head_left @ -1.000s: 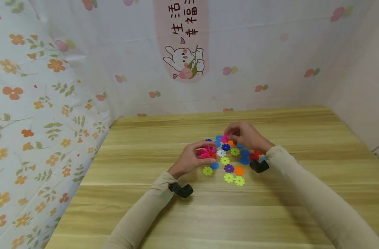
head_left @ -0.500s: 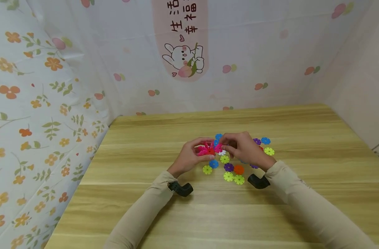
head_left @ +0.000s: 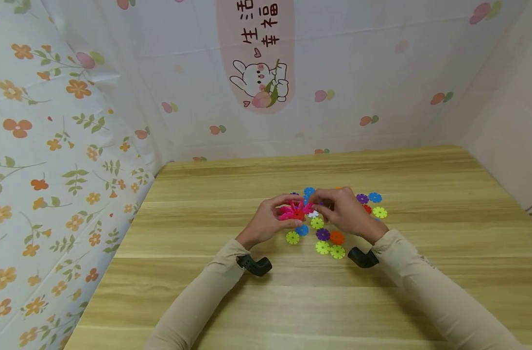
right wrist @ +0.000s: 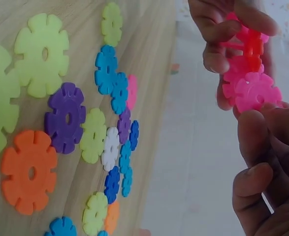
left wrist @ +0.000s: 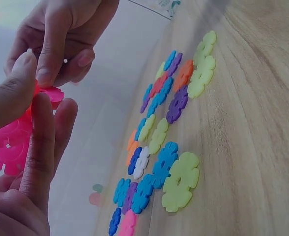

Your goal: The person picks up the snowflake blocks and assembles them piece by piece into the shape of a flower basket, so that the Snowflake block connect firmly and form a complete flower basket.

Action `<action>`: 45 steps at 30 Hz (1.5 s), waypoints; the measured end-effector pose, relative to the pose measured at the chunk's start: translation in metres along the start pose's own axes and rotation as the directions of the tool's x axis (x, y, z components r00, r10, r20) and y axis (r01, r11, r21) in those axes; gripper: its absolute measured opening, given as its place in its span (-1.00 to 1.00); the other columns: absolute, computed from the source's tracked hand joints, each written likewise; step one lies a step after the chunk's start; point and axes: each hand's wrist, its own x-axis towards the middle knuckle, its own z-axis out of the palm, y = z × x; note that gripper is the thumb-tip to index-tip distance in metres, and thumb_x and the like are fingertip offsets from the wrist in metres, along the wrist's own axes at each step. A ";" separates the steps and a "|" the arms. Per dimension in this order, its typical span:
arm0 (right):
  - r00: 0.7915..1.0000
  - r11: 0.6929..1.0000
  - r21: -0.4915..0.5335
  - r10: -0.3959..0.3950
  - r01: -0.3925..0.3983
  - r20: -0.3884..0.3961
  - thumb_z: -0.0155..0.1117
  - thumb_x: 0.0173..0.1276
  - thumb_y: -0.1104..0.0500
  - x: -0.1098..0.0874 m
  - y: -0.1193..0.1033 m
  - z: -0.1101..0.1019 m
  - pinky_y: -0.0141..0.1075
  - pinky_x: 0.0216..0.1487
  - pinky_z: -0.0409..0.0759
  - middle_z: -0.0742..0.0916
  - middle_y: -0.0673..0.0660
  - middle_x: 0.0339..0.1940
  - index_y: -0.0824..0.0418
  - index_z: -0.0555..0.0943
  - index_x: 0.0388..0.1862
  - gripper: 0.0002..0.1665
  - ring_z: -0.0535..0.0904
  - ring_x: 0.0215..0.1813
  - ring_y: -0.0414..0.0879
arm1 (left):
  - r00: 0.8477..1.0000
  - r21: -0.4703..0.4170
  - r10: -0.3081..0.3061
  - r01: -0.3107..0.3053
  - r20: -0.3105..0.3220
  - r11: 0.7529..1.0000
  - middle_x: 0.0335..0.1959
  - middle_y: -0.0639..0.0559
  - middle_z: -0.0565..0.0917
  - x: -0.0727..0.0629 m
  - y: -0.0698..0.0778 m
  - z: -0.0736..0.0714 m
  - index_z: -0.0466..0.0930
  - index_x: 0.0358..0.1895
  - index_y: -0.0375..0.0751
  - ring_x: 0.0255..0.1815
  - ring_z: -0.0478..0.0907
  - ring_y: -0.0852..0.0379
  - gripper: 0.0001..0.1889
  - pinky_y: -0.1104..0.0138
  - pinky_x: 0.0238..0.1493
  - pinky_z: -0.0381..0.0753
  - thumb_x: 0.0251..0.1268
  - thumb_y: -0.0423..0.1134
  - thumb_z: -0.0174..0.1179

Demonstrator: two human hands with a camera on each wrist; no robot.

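Pink-and-red notched plastic discs (right wrist: 254,62) the curled left hand (head_left: 263,221) is gripping are risking separation if the right hand (head_left: 346,210), pinching one, is twisting.

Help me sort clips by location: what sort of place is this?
Probably an indoor play or craft corner: a wood-grain table, a rabbit-print cloth hanging behind it, and colourful flower-shaped discs lying on the tabletop. Whether it is a home or somewhere else, I can't tell.
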 end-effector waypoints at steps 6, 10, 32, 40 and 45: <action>0.985 0.984 -0.108 -0.153 0.144 -0.076 0.33 0.30 0.44 -0.003 0.003 0.004 -0.46 -0.51 0.56 0.77 0.03 -0.46 0.20 0.72 -0.23 -0.82 0.44 -0.60 -0.39 | 1.000 0.007 0.002 -0.002 0.016 1.000 0.33 -0.09 0.56 -0.001 0.000 0.000 0.51 0.32 -0.17 0.22 0.60 0.01 -0.47 0.25 0.22 0.64 0.27 -0.30 0.37; 0.976 0.971 -0.158 -0.195 0.178 -0.095 0.36 0.27 0.43 -0.005 0.004 0.006 -0.45 -0.45 0.60 0.81 0.06 -0.38 0.21 0.73 -0.23 -0.83 0.52 -0.54 -0.33 | 1.000 -0.005 0.014 -0.014 0.015 1.000 0.31 -0.12 0.57 -0.001 -0.001 0.001 0.51 0.31 -0.19 0.20 0.62 0.00 -0.47 0.27 0.19 0.65 0.27 -0.30 0.37; 0.967 0.991 -0.012 -0.133 0.134 -0.216 0.34 0.29 0.45 -0.011 0.000 0.014 -0.44 -0.62 0.45 0.80 0.12 -0.43 0.24 0.75 -0.25 -0.83 0.36 -0.64 -0.43 | 1.000 -0.063 0.015 -0.015 0.009 0.998 0.20 -0.22 0.62 0.003 0.001 0.010 0.51 0.31 -0.19 0.01 0.68 0.12 -0.47 0.30 0.00 0.72 0.26 -0.44 0.33; 0.998 0.995 0.082 -0.054 0.055 -0.016 0.33 0.33 0.39 -0.003 0.003 0.000 -0.39 -0.54 0.57 0.77 0.07 -0.46 0.18 0.76 -0.21 -0.84 0.49 -0.64 -0.22 | 0.990 -0.126 -0.029 0.046 0.139 0.991 0.29 -0.15 0.53 0.004 0.002 0.003 0.40 0.39 -0.11 0.19 0.58 0.06 -0.39 0.23 0.12 0.71 0.28 -0.40 0.33; 0.996 0.998 0.057 0.006 -0.011 0.090 0.34 0.35 0.35 0.006 0.005 -0.014 -0.38 -0.52 0.55 0.78 0.05 -0.38 0.15 0.77 -0.15 -0.82 0.51 -0.59 -0.19 | 0.976 -0.193 -0.108 0.145 0.190 0.970 0.24 -0.13 0.50 0.005 0.004 0.002 0.32 0.35 -0.14 0.17 0.61 0.02 -0.39 0.25 0.10 0.71 0.25 -0.40 0.33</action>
